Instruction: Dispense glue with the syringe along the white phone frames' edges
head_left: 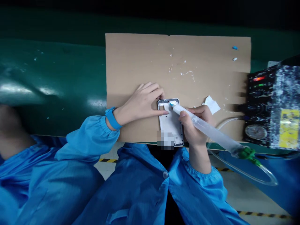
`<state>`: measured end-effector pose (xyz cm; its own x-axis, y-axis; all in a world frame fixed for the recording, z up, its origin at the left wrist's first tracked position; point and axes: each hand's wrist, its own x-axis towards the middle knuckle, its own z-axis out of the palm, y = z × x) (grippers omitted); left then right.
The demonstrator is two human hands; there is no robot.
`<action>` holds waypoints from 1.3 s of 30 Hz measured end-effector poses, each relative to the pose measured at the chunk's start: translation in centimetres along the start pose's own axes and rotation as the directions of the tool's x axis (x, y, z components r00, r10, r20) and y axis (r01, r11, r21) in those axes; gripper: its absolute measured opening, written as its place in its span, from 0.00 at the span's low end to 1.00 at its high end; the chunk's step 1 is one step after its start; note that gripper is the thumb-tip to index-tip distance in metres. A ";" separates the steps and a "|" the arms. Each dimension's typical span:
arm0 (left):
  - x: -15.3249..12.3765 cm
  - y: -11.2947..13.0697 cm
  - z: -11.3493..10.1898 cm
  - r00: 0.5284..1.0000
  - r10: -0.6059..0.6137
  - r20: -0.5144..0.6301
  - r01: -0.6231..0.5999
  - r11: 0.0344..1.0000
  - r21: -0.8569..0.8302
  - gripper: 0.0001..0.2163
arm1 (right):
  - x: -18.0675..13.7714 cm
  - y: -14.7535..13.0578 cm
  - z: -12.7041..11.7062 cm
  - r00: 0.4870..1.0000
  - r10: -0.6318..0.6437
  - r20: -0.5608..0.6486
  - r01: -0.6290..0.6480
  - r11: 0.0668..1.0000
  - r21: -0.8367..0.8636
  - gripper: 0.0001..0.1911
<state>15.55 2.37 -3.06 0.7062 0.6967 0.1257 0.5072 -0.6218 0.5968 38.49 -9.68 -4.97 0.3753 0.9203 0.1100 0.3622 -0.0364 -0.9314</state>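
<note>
Right hand (pixel 195 125) is wrapped around the barrel of a clear syringe dispenser (pixel 206 129), fingers closed on it pen-style, thumb on the near side. The barrel's long axis runs diagonally: blue nozzle tip (pixel 171 104) up and to the left of the grip, green hose fitting (pixel 248 153) down and to the right, clear tube (pixel 257 173) trailing off behind. The white phone frame (pixel 170 122) lies just left of the right-hand grip, long axis running away from the person, top edge farthest out. The tip sits at the frame's upper right corner, touching or just above it; can't tell which. Left hand (pixel 142 101) lies flat at the frame's upper left, fingers together and spread over the cardboard sheet (pixel 178 59), thumb pressing the frame's left edge, not pinching anything. Both hands are on the frame; the right carries the tool. Dispenser control box (pixel 272 106) is well to the right of the grip, scrap of white tissue (pixel 212 104) just behind the right knuckles.
</note>
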 end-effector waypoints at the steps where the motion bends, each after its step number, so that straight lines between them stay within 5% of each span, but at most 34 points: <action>1: 0.0 0.0 0.0 1.000 -0.001 0.003 0.001 1.000 0.001 0.23 | 0.0 0.0 0.0 1.000 -0.004 -0.006 0.004 1.000 0.001 0.23; 17: 0.3 0.7 -0.7 0.994 -0.059 0.092 0.057 0.998 0.017 0.21 | 0.3 1.5 -0.1 0.987 -0.122 -0.103 0.118 0.992 -0.044 0.22; 39: 0.2 0.3 -0.2 0.999 -0.016 0.032 0.016 1.000 0.010 0.22 | 0.6 0.2 0.4 0.986 -0.118 -0.117 0.117 0.993 -0.012 0.22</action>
<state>15.73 2.35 -2.66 0.7133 0.6950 0.0905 0.5232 -0.6140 0.5910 38.45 -9.00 -5.22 0.4275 0.8662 0.2587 0.4136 0.0671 -0.9080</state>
